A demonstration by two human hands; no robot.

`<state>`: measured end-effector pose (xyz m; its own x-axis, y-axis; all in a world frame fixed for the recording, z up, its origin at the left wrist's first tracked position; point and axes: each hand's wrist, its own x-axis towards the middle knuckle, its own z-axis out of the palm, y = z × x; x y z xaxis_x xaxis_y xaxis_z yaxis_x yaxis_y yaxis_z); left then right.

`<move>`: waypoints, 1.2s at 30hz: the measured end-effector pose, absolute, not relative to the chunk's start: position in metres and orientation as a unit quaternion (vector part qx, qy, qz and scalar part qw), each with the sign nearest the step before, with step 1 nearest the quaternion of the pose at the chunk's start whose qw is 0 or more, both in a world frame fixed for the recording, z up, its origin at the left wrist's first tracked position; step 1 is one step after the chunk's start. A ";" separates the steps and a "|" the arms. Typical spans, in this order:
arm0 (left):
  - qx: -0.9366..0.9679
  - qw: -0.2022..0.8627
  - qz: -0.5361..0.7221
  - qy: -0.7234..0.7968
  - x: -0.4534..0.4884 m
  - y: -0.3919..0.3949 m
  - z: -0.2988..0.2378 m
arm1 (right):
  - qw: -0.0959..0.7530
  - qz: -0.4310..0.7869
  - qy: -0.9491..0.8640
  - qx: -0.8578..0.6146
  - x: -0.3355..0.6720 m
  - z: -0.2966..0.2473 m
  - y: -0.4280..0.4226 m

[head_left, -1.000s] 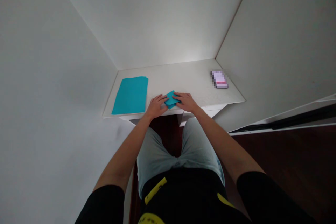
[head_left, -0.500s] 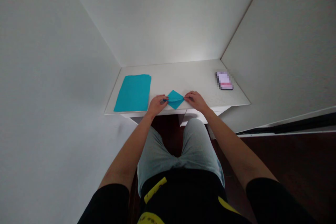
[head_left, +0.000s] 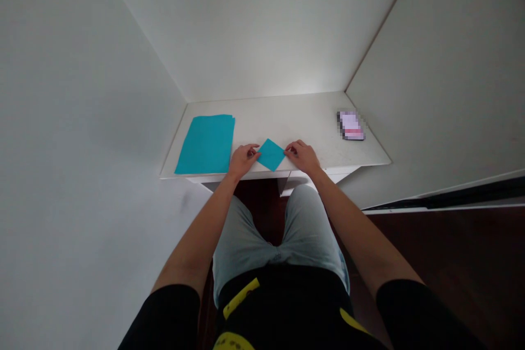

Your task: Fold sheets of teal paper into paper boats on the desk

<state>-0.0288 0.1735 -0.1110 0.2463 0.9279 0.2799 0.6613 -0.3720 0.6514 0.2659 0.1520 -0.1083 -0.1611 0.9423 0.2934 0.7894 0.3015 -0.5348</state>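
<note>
- I am working in dim, greyish light.
- The off-white back wall (head_left: 262, 33) is glowing brightest just above the white rectangular tabletop (head_left: 287, 115).
- Shadow is swallowing the red-brown floor (head_left: 262, 202) below.
- My bare left hand (head_left: 243, 160) and right hand (head_left: 303, 157) are looking slightly soft.
- Coarse pixels are masking the lilac-screened phone (head_left: 351, 125).
- The top right corner is smudging dark.

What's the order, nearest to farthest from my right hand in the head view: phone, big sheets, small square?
1. Small square: touching your right hand, on its left.
2. Phone: right, farther back.
3. Big sheets: left, beyond the left hand.
</note>
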 end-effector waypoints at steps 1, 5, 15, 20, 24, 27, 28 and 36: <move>0.764 0.195 0.324 0.522 -0.027 0.172 -0.111 | 0.294 0.125 -0.750 -0.579 0.265 -0.108 0.152; 0.778 0.132 0.305 0.533 -0.024 0.166 -0.107 | 0.283 0.108 -0.766 -0.568 0.264 -0.106 0.150; 0.820 0.057 0.181 0.540 -0.017 0.153 -0.092 | 0.196 -0.012 -0.817 -0.543 0.241 -0.097 0.125; 0.822 0.052 0.181 0.537 -0.017 0.154 -0.094 | 0.183 0.005 -0.864 -0.468 0.204 -0.107 0.114; 0.821 0.060 0.179 0.539 -0.016 0.156 -0.094 | 0.180 0.018 -0.855 -0.486 0.207 -0.113 0.116; 0.817 0.067 0.181 0.543 -0.016 0.157 -0.095 | 0.168 0.019 -0.841 -0.514 0.232 -0.112 0.120; 0.816 0.070 0.185 0.543 -0.016 0.158 -0.096 | 0.164 0.018 -0.839 -0.519 0.242 -0.111 0.121; 0.797 0.109 0.237 0.545 -0.018 0.159 -0.095 | 0.140 0.029 -0.863 -0.485 0.280 -0.108 0.123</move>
